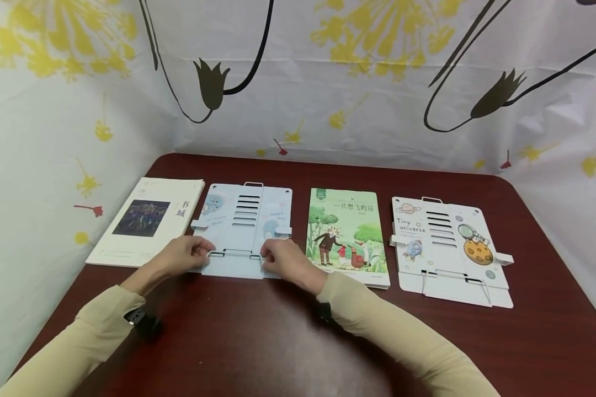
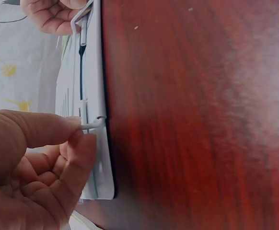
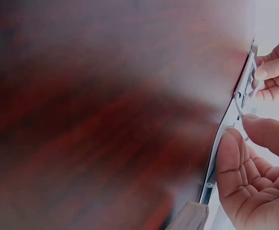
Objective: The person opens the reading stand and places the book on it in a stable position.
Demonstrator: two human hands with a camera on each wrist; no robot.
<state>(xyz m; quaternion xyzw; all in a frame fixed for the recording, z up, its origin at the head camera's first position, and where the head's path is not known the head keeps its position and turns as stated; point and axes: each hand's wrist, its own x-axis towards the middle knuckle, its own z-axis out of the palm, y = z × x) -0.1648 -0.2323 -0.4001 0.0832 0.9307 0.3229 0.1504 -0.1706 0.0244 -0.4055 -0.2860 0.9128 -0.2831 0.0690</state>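
Observation:
A pale blue folding book stand (image 1: 228, 237) with slots down its middle lies flat on the table, front edge toward me. At its front left corner my left hand (image 1: 179, 256) pinches the bent wire page holder (image 2: 87, 127) between thumb and forefinger, plain in the left wrist view. My right hand (image 1: 289, 263) is at the opposite front corner. In the right wrist view its thumb and forefinger pinch the other end of the white wire (image 3: 240, 108). Small white side tabs (image 1: 283, 230) stick out at both edges of the stand.
Left of the stand lies a cream book (image 1: 124, 251) with a dark picture. A green illustrated book (image 1: 345, 220) lies to its right, and beyond that a second white book stand (image 1: 407, 220) with space drawings. All rest on the dark red table (image 1: 218, 342), before a patterned curtain (image 1: 288, 66).

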